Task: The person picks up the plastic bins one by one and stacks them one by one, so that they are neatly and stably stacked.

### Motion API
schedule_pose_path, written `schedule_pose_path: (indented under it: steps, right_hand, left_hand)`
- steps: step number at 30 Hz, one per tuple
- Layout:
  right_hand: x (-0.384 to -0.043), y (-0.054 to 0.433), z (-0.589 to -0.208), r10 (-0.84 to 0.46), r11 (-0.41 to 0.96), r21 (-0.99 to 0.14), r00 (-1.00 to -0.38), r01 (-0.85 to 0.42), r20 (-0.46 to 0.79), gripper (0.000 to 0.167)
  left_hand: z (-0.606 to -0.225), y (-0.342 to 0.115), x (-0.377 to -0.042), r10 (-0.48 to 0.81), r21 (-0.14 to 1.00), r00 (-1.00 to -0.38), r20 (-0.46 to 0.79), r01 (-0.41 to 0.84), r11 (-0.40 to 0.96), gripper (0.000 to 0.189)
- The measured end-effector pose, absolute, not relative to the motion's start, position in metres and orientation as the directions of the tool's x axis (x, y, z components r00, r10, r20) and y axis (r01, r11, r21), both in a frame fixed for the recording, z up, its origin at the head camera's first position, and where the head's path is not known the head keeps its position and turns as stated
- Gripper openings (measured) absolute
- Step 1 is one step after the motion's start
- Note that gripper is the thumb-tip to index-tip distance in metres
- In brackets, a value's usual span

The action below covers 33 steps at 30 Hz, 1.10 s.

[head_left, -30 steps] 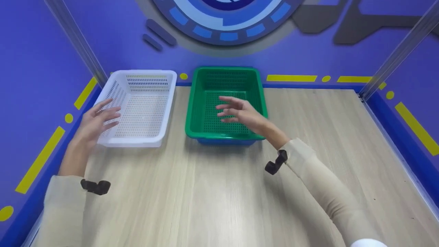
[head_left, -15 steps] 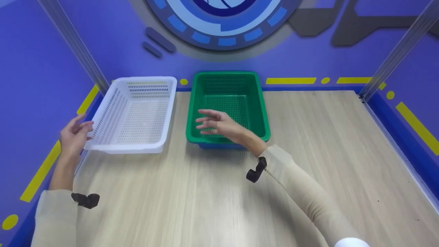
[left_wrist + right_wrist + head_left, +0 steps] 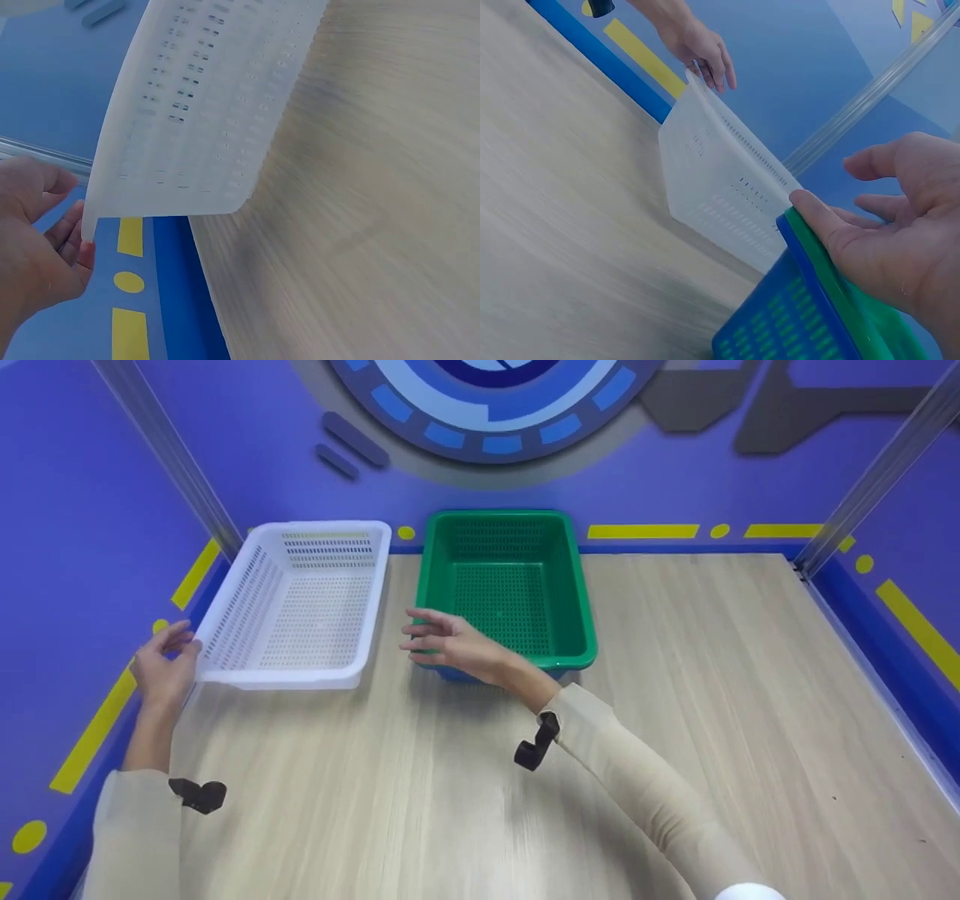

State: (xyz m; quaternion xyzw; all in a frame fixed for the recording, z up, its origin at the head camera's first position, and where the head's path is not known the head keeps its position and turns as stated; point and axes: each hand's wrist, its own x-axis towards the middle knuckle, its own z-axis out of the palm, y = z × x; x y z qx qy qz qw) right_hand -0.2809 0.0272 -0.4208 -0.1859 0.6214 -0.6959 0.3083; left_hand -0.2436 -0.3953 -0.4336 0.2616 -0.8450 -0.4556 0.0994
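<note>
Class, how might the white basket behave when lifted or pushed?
The white basket is probably light for its size: its walls are perforated. Its rim shows no sagging, suggesting fair stiffness. Its broad base should make it slide, not tip.

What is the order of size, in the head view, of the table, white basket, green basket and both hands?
1. Table
2. White basket and green basket: too alike to rank
3. Left hand and right hand: also too alike to rank

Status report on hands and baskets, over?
Left hand touches white perforated basket, grip unclear. Right hand open by green basket, nested in blue basket. No obstruction seen.
</note>
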Motion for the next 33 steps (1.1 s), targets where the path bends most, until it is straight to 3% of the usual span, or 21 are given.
schedule_pose_path:
  steps: [7, 14, 18, 26, 33]
  right_hand:
    - [-0.275, 0.011, -0.419, -0.660, 0.001, -0.981, -0.737, 0.195, -0.147, 0.065]
    - [-0.265, -0.016, -0.425, -0.658, -0.019, -0.965, -0.730, 0.262, -0.185, 0.075]
    - [-0.265, -0.028, -0.433, -0.663, -0.062, -0.951, -0.724, 0.302, -0.187, 0.082]
    - [-0.266, -0.043, -0.446, -0.686, -0.120, -0.938, -0.710, 0.326, -0.159, 0.074]
    - [-0.262, -0.050, -0.449, -0.708, -0.157, -0.927, -0.693, 0.341, -0.135, 0.074]
  left_hand:
    - [-0.441, -0.400, -0.240, -0.509, 0.834, -0.850, -0.131, -0.373, 0.407, 0.053]
    - [-0.447, -0.406, -0.239, -0.378, 0.807, -0.919, -0.117, -0.309, 0.503, 0.060]
    - [-0.451, -0.405, -0.241, -0.356, 0.835, -0.923, -0.149, -0.310, 0.454, 0.062]
    - [-0.456, -0.407, -0.246, -0.269, 0.873, -0.939, -0.214, -0.308, 0.379, 0.062]
    - [-0.461, -0.421, -0.240, -0.090, 0.956, -0.955, -0.281, -0.287, 0.059, 0.069]
